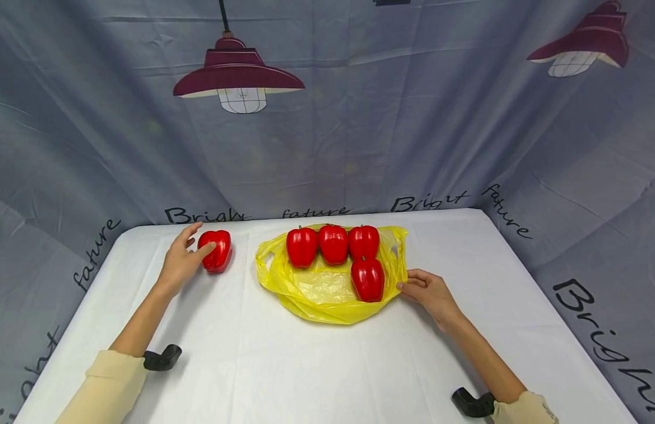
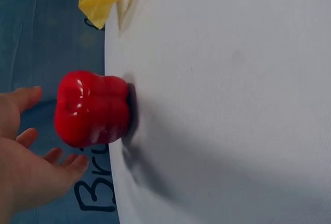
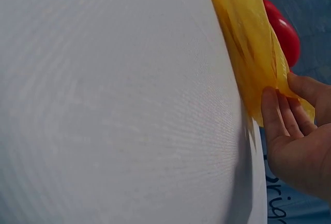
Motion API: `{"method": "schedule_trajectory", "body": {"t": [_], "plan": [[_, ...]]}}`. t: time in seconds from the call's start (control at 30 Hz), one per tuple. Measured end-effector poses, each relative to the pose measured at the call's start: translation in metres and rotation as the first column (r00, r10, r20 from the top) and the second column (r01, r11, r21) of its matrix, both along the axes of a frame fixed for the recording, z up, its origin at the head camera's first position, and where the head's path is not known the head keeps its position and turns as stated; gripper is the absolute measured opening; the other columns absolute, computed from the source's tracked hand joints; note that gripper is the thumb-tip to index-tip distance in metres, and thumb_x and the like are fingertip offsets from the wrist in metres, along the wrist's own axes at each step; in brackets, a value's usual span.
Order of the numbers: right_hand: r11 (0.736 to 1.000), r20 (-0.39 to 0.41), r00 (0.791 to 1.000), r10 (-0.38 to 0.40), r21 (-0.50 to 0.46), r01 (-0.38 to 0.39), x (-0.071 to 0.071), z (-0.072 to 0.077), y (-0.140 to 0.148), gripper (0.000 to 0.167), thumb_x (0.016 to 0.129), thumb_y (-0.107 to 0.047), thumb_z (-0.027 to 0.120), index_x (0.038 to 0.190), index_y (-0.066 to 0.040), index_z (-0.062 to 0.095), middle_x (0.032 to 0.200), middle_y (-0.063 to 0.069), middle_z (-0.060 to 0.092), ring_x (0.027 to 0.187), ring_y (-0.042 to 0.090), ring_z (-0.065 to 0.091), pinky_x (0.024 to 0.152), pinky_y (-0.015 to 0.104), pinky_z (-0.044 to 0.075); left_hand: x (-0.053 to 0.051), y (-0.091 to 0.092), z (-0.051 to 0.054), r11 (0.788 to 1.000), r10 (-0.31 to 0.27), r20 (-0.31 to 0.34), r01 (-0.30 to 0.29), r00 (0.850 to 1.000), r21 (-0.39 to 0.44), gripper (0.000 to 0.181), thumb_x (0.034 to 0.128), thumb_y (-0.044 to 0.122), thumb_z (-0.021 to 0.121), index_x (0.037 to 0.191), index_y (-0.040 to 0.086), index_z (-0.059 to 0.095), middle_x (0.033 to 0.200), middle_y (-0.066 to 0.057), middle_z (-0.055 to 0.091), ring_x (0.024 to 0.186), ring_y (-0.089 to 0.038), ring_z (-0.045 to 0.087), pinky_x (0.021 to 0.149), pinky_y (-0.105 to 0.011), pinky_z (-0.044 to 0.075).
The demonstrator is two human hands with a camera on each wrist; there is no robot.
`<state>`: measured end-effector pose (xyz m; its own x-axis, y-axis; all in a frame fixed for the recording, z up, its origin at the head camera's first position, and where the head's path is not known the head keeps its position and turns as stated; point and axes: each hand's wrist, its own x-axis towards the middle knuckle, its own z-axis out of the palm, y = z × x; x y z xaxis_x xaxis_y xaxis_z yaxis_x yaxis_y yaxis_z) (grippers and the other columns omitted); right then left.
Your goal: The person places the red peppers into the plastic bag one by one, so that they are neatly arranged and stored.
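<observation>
A lone red bell pepper [image 1: 216,251] stands on the white table at the left. Around its near left side my left hand [image 1: 180,262] is spread, thumb and fingers apart; in the left wrist view a gap shows between this hand [image 2: 33,169] and the pepper [image 2: 93,110]. A yellow plastic bag [image 1: 322,288] lies spread open in the middle, with three red bell peppers [image 1: 333,244] in a row at its back and another bell pepper [image 1: 367,280] in front at the right. My right hand [image 1: 430,297] pinches the bag's right edge between thumb and fingers.
The white-clothed table [image 1: 306,371] reaches a grey-blue curtain [image 1: 327,147] at its back, printed with lamps and lettering. A black wrist mount [image 1: 163,358] sits at the left sleeve and another black mount [image 1: 473,403] at the right sleeve.
</observation>
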<state>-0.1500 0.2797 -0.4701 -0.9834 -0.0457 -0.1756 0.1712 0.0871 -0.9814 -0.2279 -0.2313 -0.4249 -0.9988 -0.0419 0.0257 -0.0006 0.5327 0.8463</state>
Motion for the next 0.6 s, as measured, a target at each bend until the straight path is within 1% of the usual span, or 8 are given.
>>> {"method": "schedule_trajectory", "body": {"t": [0.07,0.23,0.43,0.6], "plan": [[1.0,-0.001,1.0,0.004,0.007,-0.004,0.0,0.001,0.0,0.044,0.093,-0.005,0.07,0.127,0.016,0.053,0.105,0.01,0.07,0.092,0.011,0.069,0.088,0.031,0.055,-0.002,-0.002,-0.001,1.0,-0.01,0.025,0.009,1.0,0.017,0.069,0.0999,0.019,0.061,0.158,0.008,0.025,0.16,-0.023,0.023,0.141,-0.048,0.027,0.109,-0.06,0.033],[1.0,0.012,1.0,-0.006,0.023,0.006,-0.001,-0.001,0.0,0.042,0.093,-0.005,0.07,0.127,0.014,0.054,0.104,0.01,0.07,0.092,0.012,0.069,0.088,0.031,0.056,-0.006,-0.009,-0.007,0.997,-0.031,0.074,0.026,0.997,0.072,0.072,0.1002,0.018,0.06,0.16,0.011,0.021,0.158,-0.028,0.022,0.139,-0.051,0.031,0.107,-0.06,0.037],[1.0,0.015,1.0,-0.01,0.015,0.009,-0.002,-0.003,0.001,0.04,0.092,-0.004,0.07,0.125,0.013,0.055,0.102,0.008,0.071,0.092,0.013,0.07,0.087,0.032,0.056,-0.009,-0.012,-0.013,0.996,-0.021,0.105,0.012,0.994,0.089,0.073,0.1,0.017,0.06,0.16,0.013,0.019,0.158,-0.03,0.021,0.137,-0.053,0.032,0.106,-0.059,0.037],[1.0,0.009,1.0,-0.006,0.007,0.006,-0.002,-0.003,0.001,0.039,0.092,-0.004,0.07,0.124,0.014,0.055,0.102,0.008,0.071,0.092,0.013,0.07,0.087,0.032,0.056,-0.011,-0.012,-0.016,0.995,-0.013,0.129,0.0,0.992,0.098,0.074,0.0999,0.018,0.06,0.16,0.013,0.019,0.157,-0.03,0.022,0.138,-0.053,0.031,0.106,-0.058,0.038]]}}
